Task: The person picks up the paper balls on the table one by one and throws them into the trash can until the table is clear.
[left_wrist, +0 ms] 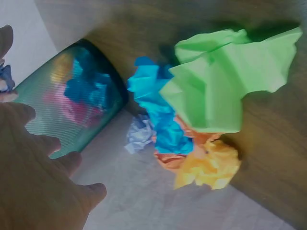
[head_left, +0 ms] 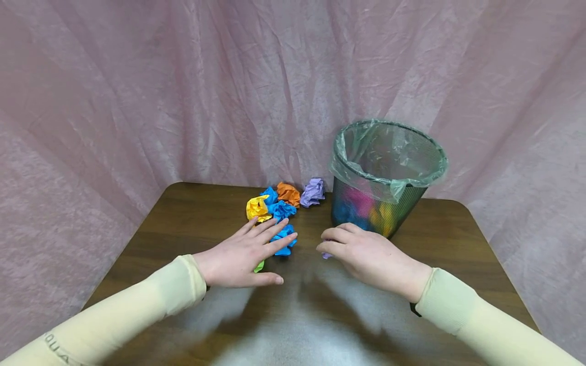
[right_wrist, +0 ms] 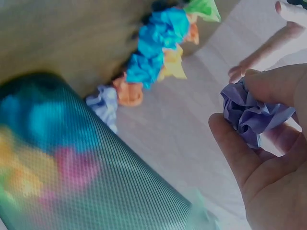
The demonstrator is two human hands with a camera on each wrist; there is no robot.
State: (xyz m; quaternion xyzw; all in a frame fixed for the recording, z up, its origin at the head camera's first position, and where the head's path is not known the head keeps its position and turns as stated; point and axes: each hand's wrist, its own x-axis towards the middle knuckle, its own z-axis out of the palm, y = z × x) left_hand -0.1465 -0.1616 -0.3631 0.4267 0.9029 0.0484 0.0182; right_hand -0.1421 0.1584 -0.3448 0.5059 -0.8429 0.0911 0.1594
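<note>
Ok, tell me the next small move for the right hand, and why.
Probably lift the right hand up and over the bin's rim. Its fingers already pinch a purple ball, the bin stands just behind it, and crumpled paper balls already lie inside. The left hand rests flat over the pile, so it need not move first.

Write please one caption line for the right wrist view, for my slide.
Right hand grips a crumpled purple paper ball beside the mesh wastebasket, more coloured paper balls lying beyond.
</note>
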